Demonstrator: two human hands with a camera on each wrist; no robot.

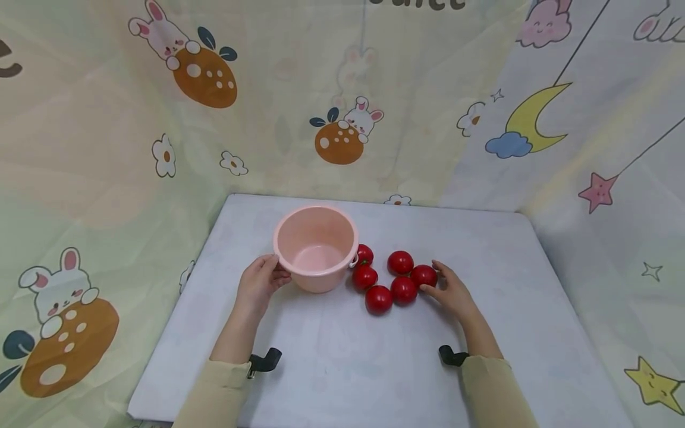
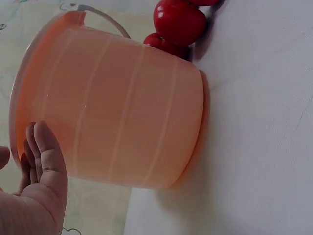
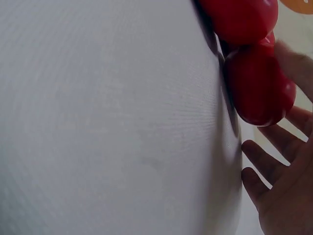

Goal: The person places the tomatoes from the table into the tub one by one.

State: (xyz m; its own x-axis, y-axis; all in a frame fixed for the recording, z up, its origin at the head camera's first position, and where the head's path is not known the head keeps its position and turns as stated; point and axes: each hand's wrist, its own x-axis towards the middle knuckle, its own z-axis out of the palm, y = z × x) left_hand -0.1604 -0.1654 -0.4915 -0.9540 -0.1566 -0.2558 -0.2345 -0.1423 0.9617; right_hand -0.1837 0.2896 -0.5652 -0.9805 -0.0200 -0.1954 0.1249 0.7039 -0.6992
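Note:
A pink bucket [image 1: 316, 279] with a pale handle [image 2: 105, 18] stands upright on the white table. My left hand [image 1: 260, 282] holds its left rim, thumb at the edge and fingers [image 2: 48, 147] along the outer wall just under it. Several glossy red tomatoes lie in a cluster right of the bucket. My right hand [image 1: 455, 293] is at the rightmost tomato [image 1: 424, 276], with thumb and index finger spread at its right side. In the right wrist view the thumb [image 3: 296, 66] overlaps that tomato, while the other fingers stand apart, low over the table.
More tomatoes sit close by: one at the front [image 1: 379, 300], one in the middle [image 1: 404, 290], one at the back [image 1: 400, 263], and others beside the bucket. Printed cloth [image 1: 417, 166] hangs behind the white table [image 1: 342, 368] and along its sides.

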